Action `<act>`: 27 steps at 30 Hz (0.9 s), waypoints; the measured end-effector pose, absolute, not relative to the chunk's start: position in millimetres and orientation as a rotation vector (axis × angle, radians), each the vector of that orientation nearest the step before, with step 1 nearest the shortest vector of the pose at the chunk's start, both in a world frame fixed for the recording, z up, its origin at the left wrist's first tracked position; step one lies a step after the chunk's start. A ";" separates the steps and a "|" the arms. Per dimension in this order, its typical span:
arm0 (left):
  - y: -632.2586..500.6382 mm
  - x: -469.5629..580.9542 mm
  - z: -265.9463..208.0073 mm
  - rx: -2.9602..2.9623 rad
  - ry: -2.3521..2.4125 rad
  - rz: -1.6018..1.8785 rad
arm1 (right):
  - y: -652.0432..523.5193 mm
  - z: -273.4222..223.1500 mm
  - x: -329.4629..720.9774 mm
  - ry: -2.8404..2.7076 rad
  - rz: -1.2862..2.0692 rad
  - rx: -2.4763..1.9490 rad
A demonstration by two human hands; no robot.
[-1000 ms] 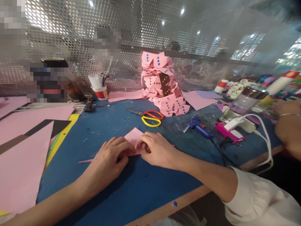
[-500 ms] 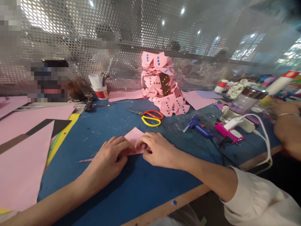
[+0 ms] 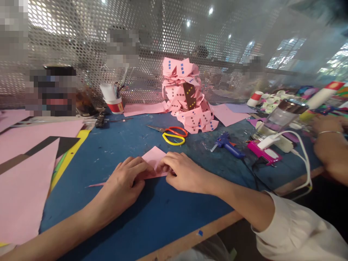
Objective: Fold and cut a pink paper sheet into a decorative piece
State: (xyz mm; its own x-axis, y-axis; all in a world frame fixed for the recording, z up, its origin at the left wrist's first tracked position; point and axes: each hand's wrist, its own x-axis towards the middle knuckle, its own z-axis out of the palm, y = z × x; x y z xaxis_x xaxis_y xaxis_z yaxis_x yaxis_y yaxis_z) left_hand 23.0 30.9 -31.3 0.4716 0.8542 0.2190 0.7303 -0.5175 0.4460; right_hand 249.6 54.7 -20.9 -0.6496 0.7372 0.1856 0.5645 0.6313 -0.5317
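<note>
A small sheet of pink paper (image 3: 154, 155) lies on the blue tabletop, one corner pointing away from me, with what looks like a fold along its near side. My left hand (image 3: 130, 177) is closed on its left part, fingertips pressing the near edge. Opposite it, my right hand (image 3: 181, 171) has its fingers curled on the paper's right part. The fingertips of both hands almost meet at the middle. A thin pink paper strip (image 3: 96, 185) pokes out beside my left hand. Beyond the paper lie scissors (image 3: 174, 135) with one red and one yellow handle loop.
Behind the scissors stands a stack of folded pink paper pieces (image 3: 182, 94) with small squares on them. A blue glue gun (image 3: 228, 145) and a magenta device (image 3: 265, 152) with a white cable lie right. Large pink sheets (image 3: 24, 195) cover the left. Another person's arm (image 3: 330, 148) is far right.
The view has shifted slightly. Both hands stay on the pink paper in nearly the same pose, with little visible movement.
</note>
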 end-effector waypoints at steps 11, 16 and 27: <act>31.1 21.1 -32.9 2.475 1.333 0.604 | 53.3 -17.6 254.1 -2.465 0.582 -1.125; 30.5 21.5 -31.9 2.488 1.325 0.606 | 55.2 -16.7 258.3 -2.454 0.573 -1.171; 31.8 13.7 -38.7 2.538 1.364 0.700 | 56.9 -19.3 263.1 -2.406 0.522 -1.315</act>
State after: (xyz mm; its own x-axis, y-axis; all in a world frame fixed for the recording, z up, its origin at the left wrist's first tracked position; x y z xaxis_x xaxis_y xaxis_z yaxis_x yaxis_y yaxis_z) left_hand 13.7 31.8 -38.7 0.4691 0.8230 0.3204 0.7401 -0.5643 0.3658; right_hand 263.1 56.9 -19.3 -0.5087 0.8517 0.1254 0.7232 0.5018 -0.4745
